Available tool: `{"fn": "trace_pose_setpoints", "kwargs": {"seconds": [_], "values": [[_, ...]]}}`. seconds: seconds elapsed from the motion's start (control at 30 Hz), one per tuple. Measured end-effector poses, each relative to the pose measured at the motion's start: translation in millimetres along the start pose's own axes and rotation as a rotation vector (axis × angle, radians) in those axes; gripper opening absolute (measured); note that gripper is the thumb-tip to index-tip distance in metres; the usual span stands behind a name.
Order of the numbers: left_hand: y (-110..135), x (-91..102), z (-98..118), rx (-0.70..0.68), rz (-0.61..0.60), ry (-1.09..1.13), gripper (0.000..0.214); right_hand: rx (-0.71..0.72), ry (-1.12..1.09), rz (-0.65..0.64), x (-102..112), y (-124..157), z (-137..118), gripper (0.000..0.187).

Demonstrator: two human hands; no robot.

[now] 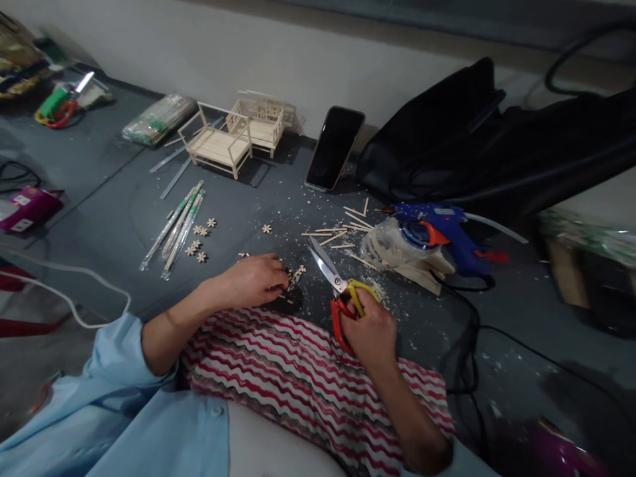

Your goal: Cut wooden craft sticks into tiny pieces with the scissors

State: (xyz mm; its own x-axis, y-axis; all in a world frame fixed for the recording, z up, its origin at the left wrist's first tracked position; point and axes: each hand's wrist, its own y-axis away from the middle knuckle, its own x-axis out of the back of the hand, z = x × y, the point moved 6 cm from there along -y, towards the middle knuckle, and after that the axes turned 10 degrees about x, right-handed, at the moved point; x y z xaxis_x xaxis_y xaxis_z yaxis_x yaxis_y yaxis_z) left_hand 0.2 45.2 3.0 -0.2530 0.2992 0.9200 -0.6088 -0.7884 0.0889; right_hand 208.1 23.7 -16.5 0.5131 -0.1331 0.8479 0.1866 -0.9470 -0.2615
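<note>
My right hand (370, 328) grips scissors (338, 288) with red and yellow handles; the blades are slightly apart and point up and left. My left hand (258, 279) rests on the dark floor with fingers curled over small wooden flower pieces (297, 273); what it pinches is hidden. A red and white zigzag cloth (298, 377) lies over my lap beneath both hands. Thin wooden sticks (342, 228) lie scattered just beyond the scissors among wood crumbs.
A blue glue gun (440, 235) rests on a stand beside a tape roll (392, 245). A black phone (334, 148) leans on the wall. Two miniature wooden benches (233, 136), packs of sticks (179, 225), loose wooden flowers (199, 242), a black bag (477, 152) and cables (467, 344) surround me.
</note>
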Motion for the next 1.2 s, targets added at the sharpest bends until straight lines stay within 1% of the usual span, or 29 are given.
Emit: {"fn": "trace_pose_setpoints", "kwargs": {"seconds": [0.1,0.23,0.3,0.4,0.5,0.57,0.63,0.7,0.77,0.87,0.97,1.07,1.13,1.2], "values": [[-1,1.1,2,0.048,-0.040,-0.052,0.016,0.003,0.007,-0.005,-1,1,0,0.012],[-1,0.9,5,0.093,-0.084,-0.116,0.022,-0.009,0.013,-0.008,0,2,1,0.010],[-2,-0.1,5,0.116,-0.072,-0.130,0.021,-0.012,-0.011,0.005,0,2,0,0.012],[-4,1.7,2,0.154,0.017,-0.073,0.017,-0.007,-0.041,0.029,1,2,0,0.016],[-5,7.6,1,0.163,0.143,0.132,0.012,-0.008,-0.049,0.035,1,2,-1,0.016],[-5,11.5,-2,0.192,0.215,0.340,0.010,-0.015,-0.062,0.026,0,3,-1,0.014],[-5,12.8,-8,0.265,0.265,0.577,0.006,-0.014,-0.077,0.020,0,3,-2,0.013],[-6,9.5,-13,0.344,0.262,0.820,0.005,-0.002,-0.085,0.029,1,3,-4,0.015],[-7,4.1,-14,0.387,0.217,1.038,0.011,0.016,-0.093,0.044,2,3,-6,0.016],[-9,-1.4,-13,0.377,0.181,1.273,0.019,0.046,-0.104,0.055,3,3,-9,0.018],[-11,-2.9,-13,0.323,0.217,1.421,0.025,0.054,-0.098,0.060,4,3,-9,0.018],[-12,-2.8,-13,0.293,0.254,1.433,0.025,0.039,-0.099,0.057,4,3,-9,0.019],[-11,-1.0,-15,0.302,0.299,1.324,0.019,0.011,-0.123,0.072,6,3,-9,0.019],[-9,2.3,-17,0.326,0.363,1.136,0.012,-0.051,-0.174,0.117,10,4,-6,0.019]]}}
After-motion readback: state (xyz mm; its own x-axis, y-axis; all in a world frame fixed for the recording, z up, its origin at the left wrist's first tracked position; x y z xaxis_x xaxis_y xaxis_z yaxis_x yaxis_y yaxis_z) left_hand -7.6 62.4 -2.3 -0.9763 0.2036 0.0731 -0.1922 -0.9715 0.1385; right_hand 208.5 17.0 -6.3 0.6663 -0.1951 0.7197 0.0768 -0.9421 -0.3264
